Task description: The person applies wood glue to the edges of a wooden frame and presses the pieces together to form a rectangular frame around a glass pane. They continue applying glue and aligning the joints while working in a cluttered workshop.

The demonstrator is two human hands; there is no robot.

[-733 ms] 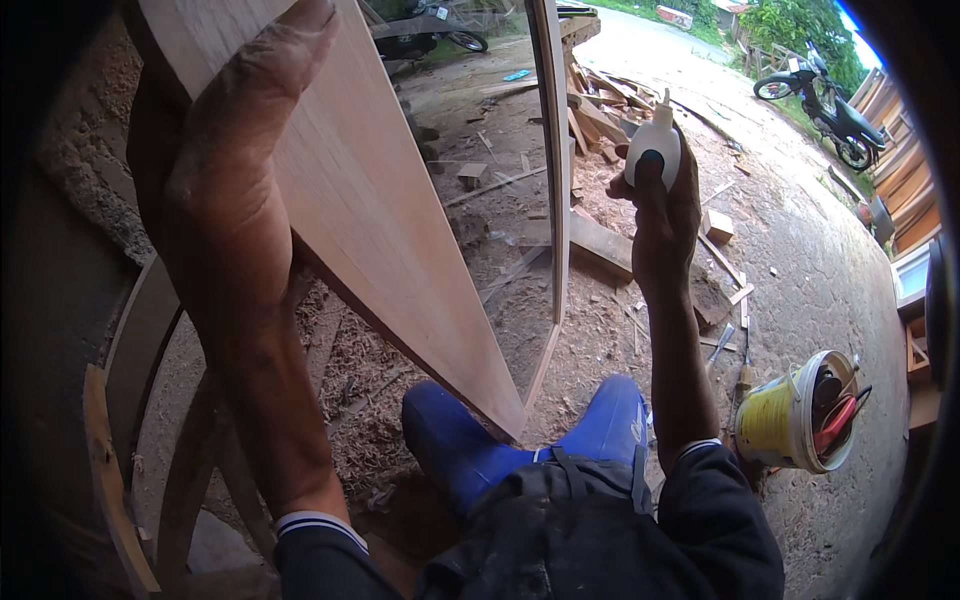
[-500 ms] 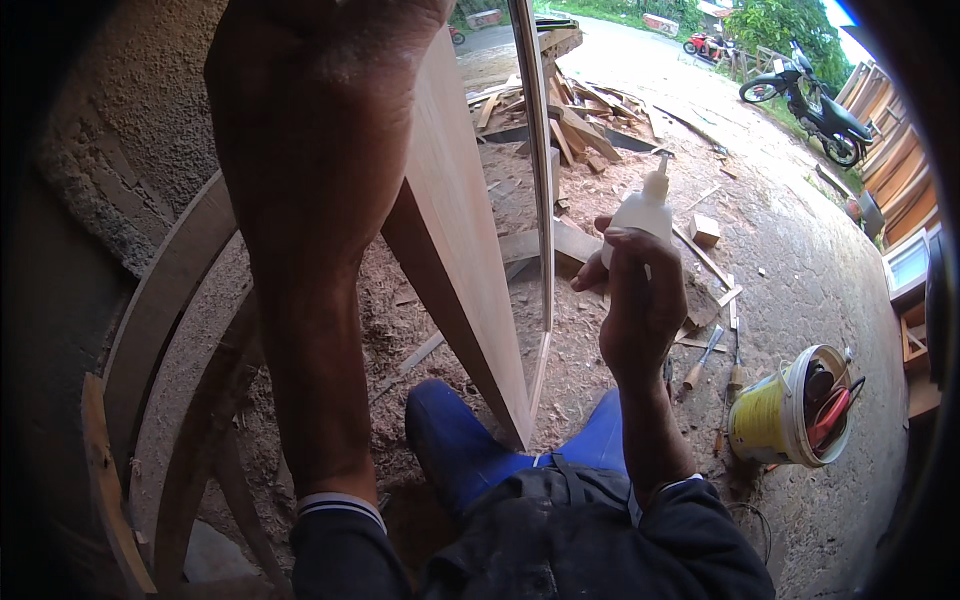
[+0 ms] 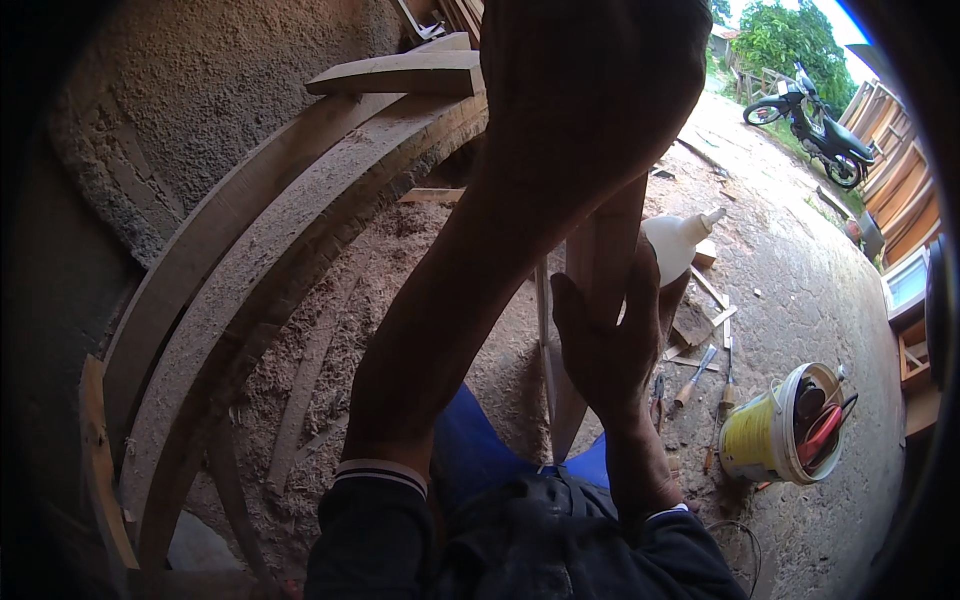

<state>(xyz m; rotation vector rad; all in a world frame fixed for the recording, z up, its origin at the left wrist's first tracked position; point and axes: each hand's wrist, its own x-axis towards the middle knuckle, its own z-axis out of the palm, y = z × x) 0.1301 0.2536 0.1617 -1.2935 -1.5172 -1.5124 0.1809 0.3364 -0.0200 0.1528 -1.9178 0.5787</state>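
My left hand is raised close at the top, closed on the upper part of a pale wooden board; its fingers are hidden. The board stands upright before me, its lower end down between my blue-clad legs. In my right hand is a white squeeze bottle, its nozzle tilted up to the right. The thumb and a finger of that hand also rest against the board. Beside the board runs a thin, shiny-edged strip, partly covered by my left arm.
Curved timbers lean along the rough wall at left, a short curved offcut on top. Chisels lie on the ground at right by a yellow-white bucket of tools. Farther back stands a motorcycle. Wood shavings cover the ground.
My left hand has swung right with the board, which is now turned more edge-on. My right hand has moved down against the board, and the bottle has tipped to the right.
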